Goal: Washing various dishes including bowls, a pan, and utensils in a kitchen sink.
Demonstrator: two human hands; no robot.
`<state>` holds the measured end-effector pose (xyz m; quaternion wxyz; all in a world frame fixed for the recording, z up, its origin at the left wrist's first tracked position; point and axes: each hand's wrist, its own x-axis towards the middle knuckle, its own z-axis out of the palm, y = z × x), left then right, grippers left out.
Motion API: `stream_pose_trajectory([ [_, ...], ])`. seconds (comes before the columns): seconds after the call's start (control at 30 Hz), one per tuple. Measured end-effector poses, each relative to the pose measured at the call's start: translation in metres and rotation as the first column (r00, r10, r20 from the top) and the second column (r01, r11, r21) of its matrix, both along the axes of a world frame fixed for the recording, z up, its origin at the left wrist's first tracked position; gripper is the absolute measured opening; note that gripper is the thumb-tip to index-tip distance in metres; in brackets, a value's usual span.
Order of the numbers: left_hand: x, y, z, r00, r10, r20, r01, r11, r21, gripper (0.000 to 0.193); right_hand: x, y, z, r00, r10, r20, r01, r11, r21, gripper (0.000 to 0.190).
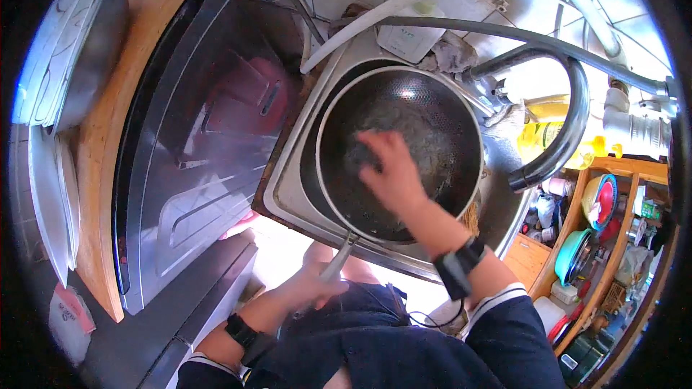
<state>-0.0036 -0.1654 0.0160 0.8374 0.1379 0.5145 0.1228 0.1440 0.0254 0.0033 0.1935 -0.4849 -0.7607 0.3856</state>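
A large dark wok (432, 183) with a dimpled inner wall and a pale rim rests in the steel sink (286, 183). Some cloudy water or wet residue shows inside it. My left hand (308, 286) is closed around the wok's handle (339, 263), which points down towards me. Inside the wok, my right hand (392, 173) reaches over the bottom with its fingers spread and slightly curled, blurred; whether its fingertips touch the metal or hold something small cannot be told. Both wrists wear black straps with small devices.
A curved faucet (578, 119) arches over the sink's right side, near a yellow detergent bottle (540, 138). White and grey hoses cross behind the wok. Left of the sink stand a dark glossy appliance (216, 146) and a wooden board (130, 65) beside stacked plates. Shelves (576, 227) with bowls are at right.
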Motion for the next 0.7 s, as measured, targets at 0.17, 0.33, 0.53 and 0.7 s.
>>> stream_pose_trajectory([
  [0.17, 0.009, 0.006, 0.009, 0.973, -0.117, -0.197, 0.126, 0.992, 0.032, 0.024, -0.033, -0.027, -0.005, 0.961, 0.236, -0.145, -0.207, 0.959, 0.194, 0.050],
  [0.33, 0.010, 0.006, 0.010, 0.895, -0.241, -0.375, 0.299, 0.949, 0.103, 0.030, -0.058, 0.048, -0.010, 0.996, 0.088, 0.030, -0.093, 0.914, 0.395, 0.048],
  [0.53, 0.013, 0.003, 0.015, 0.887, -0.185, -0.424, 0.262, 0.956, 0.130, 0.034, -0.043, -0.024, -0.003, 0.883, 0.468, -0.037, -0.447, 0.863, 0.235, 0.051],
  [0.7, 0.010, 0.009, 0.016, 0.885, -0.213, -0.415, 0.303, 0.939, 0.163, 0.035, -0.025, 0.087, -0.026, 0.968, 0.152, 0.197, -0.237, 0.803, 0.547, 0.052],
])
